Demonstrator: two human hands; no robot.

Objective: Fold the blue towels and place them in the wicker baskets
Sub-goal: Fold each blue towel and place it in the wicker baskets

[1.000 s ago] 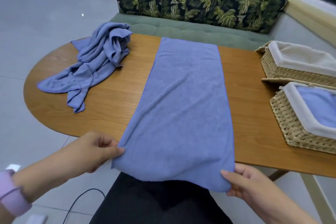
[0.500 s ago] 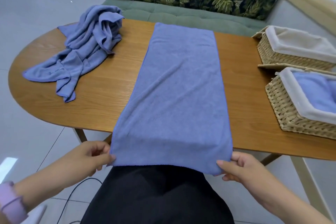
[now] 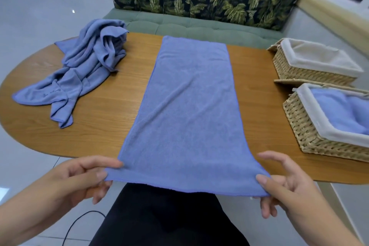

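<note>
Across counter runs blue towel, long axis straight away, near corners pinched by left hand and right hand

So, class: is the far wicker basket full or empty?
Apparently empty: the far wicker basket shows only its pale liner, though its floor is partly hidden. The near wicker basket holds a folded blue towel.

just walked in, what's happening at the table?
A person is folding blue towels. Their left hand and right hand each pinch a near corner of a long towel spread flat across the wooden table, its near edge lifted off the table's edge. A crumpled pile of towels waits at the left. At the right, the near wicker basket already holds blue towel; the far basket shows only its liner.
</note>
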